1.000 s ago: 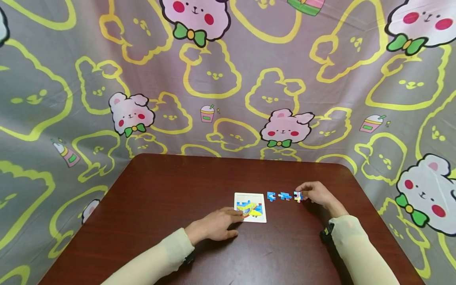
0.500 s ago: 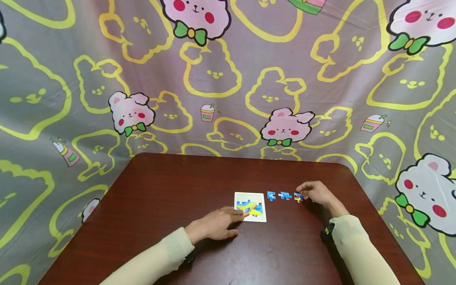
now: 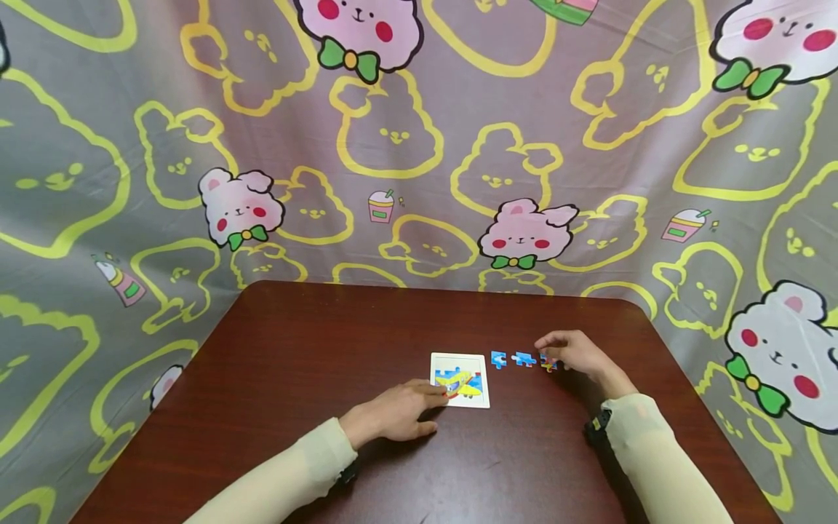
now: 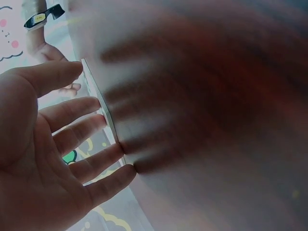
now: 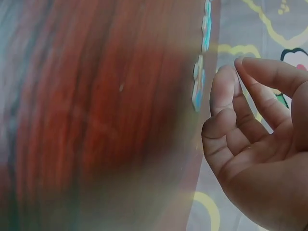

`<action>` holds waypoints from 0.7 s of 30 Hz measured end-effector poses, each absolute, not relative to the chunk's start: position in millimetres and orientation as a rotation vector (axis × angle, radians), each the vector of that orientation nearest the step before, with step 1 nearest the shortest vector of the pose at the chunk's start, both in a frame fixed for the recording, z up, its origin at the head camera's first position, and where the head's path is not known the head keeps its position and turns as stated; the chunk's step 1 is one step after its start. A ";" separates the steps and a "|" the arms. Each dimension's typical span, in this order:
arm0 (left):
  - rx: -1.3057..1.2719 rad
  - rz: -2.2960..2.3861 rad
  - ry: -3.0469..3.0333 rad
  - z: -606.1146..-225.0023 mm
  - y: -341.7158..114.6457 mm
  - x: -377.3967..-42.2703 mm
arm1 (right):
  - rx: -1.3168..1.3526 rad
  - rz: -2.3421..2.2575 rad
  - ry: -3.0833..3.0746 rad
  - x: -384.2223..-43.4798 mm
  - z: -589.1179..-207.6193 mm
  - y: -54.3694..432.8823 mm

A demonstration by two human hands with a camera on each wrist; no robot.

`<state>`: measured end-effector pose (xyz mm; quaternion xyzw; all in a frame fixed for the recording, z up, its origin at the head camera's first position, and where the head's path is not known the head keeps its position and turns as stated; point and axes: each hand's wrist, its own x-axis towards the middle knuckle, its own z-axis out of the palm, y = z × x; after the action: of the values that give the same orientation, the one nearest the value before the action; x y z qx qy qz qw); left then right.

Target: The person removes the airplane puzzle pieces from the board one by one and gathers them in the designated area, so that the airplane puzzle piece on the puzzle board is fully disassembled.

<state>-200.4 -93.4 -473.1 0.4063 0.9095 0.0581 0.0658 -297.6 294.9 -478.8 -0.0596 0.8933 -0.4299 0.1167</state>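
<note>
A square white-framed jigsaw puzzle [image 3: 457, 360] with a yellow airplane on blue lies on the table. My left hand [image 3: 404, 411] rests at its left side, fingers straight and spread, fingertips on the frame's edge; the left wrist view shows the left hand [image 4: 62, 139] against that thin edge. To the right of the frame is a row of loose puzzle pieces: a left piece [image 3: 498, 360], a middle piece [image 3: 523, 359] and a right piece [image 3: 548, 364]. Over the right one hovers my right hand [image 3: 576, 353], partly hiding it. In the right wrist view the loosely bent right hand [image 5: 255, 130] holds nothing.
The brown wooden table [image 3: 314, 349] has rounded far corners. Behind it and at both sides hangs a grey curtain [image 3: 419, 196] with cartoon bears. A black wrist strap [image 3: 597, 428] is on the right arm.
The right piece was turned slightly under my right fingers. Then the right hand let go of it and moved a little up and left. My left hand stayed still.
</note>
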 end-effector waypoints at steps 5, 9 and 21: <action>1.225 0.173 2.746 -472.6 -92.9 -200.0 | -0.210 -1.286 2.562 -296.6 -475.5 285.2; 1.222 0.178 2.746 -472.0 -92.6 -199.7 | -0.231 -1.293 2.544 -295.4 -474.3 275.8; 1.243 0.177 2.745 -470.0 -93.4 -199.7 | -0.251 -1.238 2.560 -296.8 -475.1 251.4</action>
<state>-199.7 -93.4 -470.0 0.4110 0.9077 0.0586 0.0613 -296.8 251.4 -475.1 -0.0871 0.8876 -0.4292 0.1427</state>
